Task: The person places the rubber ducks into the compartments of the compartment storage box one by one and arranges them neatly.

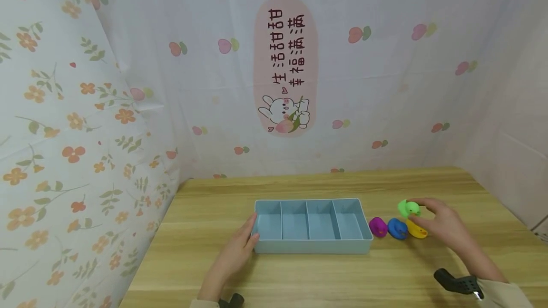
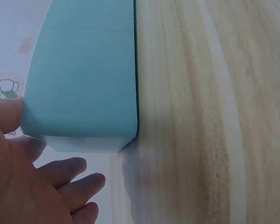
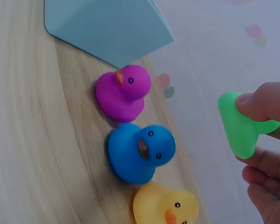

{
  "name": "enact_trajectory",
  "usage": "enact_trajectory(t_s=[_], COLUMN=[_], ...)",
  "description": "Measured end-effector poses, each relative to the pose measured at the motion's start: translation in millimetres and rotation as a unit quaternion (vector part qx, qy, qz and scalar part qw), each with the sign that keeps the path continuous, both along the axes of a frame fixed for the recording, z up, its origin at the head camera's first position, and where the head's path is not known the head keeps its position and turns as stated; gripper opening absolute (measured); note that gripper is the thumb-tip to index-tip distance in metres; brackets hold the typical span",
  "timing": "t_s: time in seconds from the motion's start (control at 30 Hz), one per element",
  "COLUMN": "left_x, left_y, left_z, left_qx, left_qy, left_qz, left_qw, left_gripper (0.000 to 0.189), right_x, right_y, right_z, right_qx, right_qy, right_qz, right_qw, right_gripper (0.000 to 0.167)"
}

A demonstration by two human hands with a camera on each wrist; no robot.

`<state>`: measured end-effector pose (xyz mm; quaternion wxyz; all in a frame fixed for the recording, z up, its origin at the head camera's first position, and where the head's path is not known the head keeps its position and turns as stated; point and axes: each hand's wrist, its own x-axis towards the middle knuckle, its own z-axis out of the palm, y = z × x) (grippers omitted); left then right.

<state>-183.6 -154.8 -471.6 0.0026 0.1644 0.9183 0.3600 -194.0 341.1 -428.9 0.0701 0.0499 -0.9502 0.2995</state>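
My left hand [image 1: 235,251] holds the left end of a pale blue divided tray [image 1: 314,247], thumb at the near corner and a finger along the end wall. In the left wrist view its other fingers [image 2: 81,191] stay loosely bent below the tray. My right hand [image 1: 445,222] pinches a green rubber duck [image 3: 235,128] between thumb and fingers, held up above the table. Beneath it, a purple duck [image 3: 123,93], a blue duck [image 3: 135,151] and a yellow duck [image 3: 163,205] sit in a row at the tray's right end.
The wooden table [image 1: 308,279] has a light grain. A white printed cloth [image 1: 205,84] hangs behind it, and a floral cloth [image 1: 77,156] hangs at the left. Upright dividers [image 1: 308,220] split the tray into several compartments.
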Motion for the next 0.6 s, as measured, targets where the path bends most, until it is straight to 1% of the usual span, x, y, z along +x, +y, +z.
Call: enact_trajectory(t_s=[0.3, 0.5, 0.6], left_x=[-0.4, -0.9, -0.9], left_y=[-1.0, -1.9, -2.3], left_z=[-4.0, -6.5, -6.7], left_qx=[-0.005, -0.007, -0.005], left_qy=[-0.006, -0.015, -0.017], left_qz=[0.009, 0.007, 0.007], left_qw=[0.9999, 0.9998, 0.9998], left_gripper=[0.055, 0.056, 0.056], right_x=[-1.5, -4.0, -5.7], right_y=[-15, -25, -32], right_z=[-0.5, -2.8, -2.9], right_qx=[-0.010, -0.007, -0.011], right_qy=[0.031, 0.041, 0.055], right_qz=[0.006, 0.013, 0.015], right_qw=[0.9995, 0.9991, 0.9983], right_gripper=[0.050, 0.047, 0.046])
